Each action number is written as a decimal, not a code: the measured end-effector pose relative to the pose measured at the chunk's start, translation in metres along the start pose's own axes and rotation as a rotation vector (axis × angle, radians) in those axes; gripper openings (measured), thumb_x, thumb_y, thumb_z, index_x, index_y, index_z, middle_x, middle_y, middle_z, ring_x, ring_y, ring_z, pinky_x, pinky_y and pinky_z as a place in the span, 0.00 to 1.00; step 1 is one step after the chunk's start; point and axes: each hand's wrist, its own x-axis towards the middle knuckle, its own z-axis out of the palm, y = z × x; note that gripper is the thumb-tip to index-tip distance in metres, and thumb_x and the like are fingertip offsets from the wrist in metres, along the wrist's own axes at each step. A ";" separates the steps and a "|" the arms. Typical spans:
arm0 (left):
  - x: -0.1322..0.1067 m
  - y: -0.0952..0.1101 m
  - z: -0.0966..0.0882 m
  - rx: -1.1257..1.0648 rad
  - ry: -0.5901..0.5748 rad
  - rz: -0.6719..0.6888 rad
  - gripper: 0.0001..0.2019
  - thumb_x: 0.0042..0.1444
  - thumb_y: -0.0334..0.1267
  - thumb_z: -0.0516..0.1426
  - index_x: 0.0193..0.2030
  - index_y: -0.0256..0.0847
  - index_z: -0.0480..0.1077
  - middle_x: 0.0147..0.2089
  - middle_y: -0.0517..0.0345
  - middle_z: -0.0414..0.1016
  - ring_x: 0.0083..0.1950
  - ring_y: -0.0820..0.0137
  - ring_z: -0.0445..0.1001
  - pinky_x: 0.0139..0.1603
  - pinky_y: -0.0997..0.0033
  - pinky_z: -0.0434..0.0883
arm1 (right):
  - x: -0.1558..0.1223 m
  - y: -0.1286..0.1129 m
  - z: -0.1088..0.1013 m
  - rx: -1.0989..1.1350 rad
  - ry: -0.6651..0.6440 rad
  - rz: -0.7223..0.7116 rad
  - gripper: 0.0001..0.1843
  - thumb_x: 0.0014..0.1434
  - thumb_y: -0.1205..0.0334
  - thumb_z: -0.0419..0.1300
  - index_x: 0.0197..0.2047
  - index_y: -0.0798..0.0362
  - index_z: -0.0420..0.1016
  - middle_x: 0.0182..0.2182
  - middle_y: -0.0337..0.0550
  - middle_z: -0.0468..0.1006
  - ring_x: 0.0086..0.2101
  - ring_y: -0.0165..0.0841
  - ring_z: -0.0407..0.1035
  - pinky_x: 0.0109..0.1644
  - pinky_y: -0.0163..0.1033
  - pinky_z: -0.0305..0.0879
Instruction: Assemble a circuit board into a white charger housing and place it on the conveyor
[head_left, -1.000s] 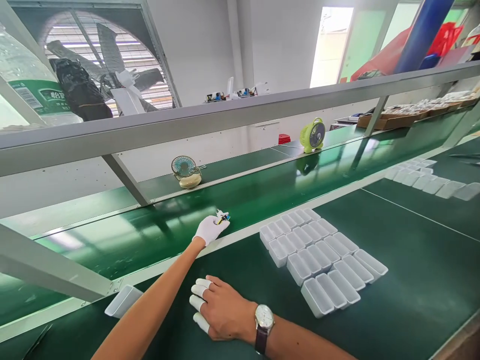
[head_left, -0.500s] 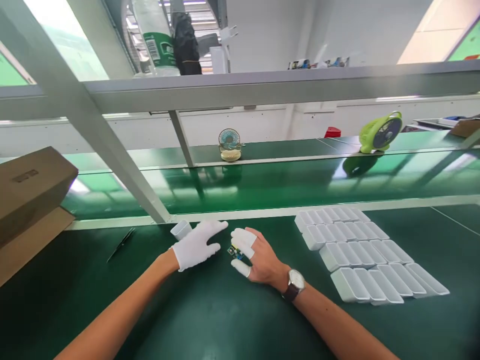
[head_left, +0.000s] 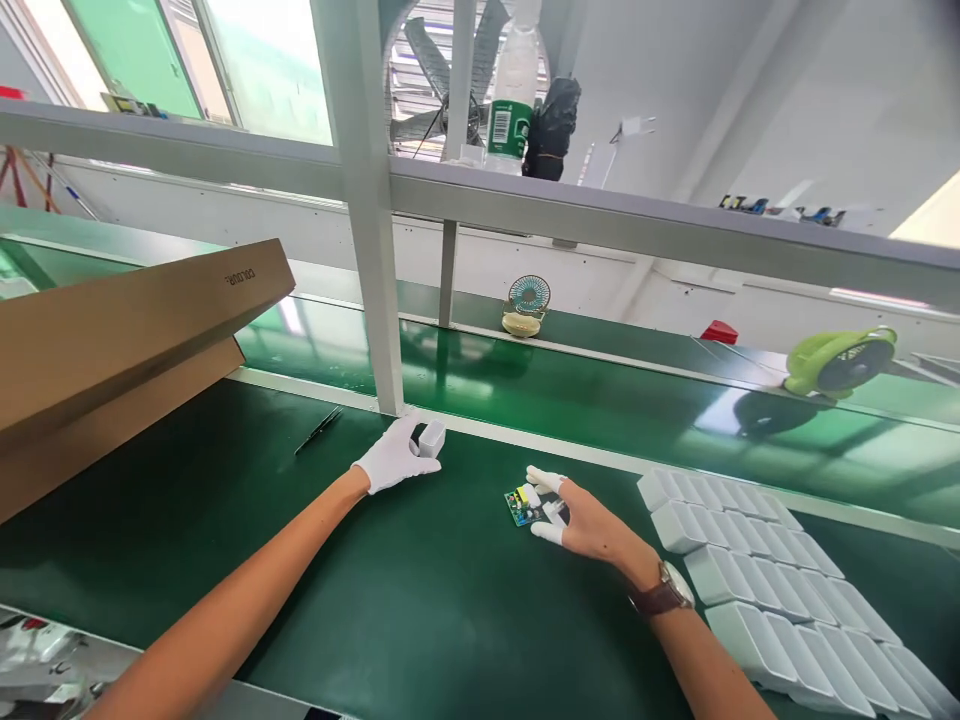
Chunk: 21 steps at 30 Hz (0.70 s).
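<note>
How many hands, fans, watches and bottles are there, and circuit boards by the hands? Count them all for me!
Hands: 2, white-gloved left hand, right hand with white finger covers
Circuit boards: 1, small green board
Fans: 3, big grey-bladed fan, round teal fan, lime-green plastic fan
Watches: 1, brown-strapped watch
Bottles: 1, clear plastic bottle
Total: 8

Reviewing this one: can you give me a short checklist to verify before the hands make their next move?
1. Circuit board between the right hand's fingers and thumb: ok.
2. Left hand at the small white box: ok.
3. Left hand's grip firm: cannot tell.
4. Full gloves on both hands: not ok; the right shows only finger covers.
5. Tweezers apart from both hands: ok.
</note>
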 end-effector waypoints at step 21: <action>-0.048 0.028 0.073 -0.001 -0.064 0.231 0.37 0.51 0.38 0.64 0.68 0.54 0.62 0.63 0.55 0.67 0.58 0.58 0.72 0.57 0.59 0.74 | -0.012 -0.035 0.015 0.271 0.241 0.041 0.30 0.60 0.65 0.62 0.64 0.46 0.66 0.60 0.52 0.68 0.56 0.44 0.72 0.52 0.46 0.79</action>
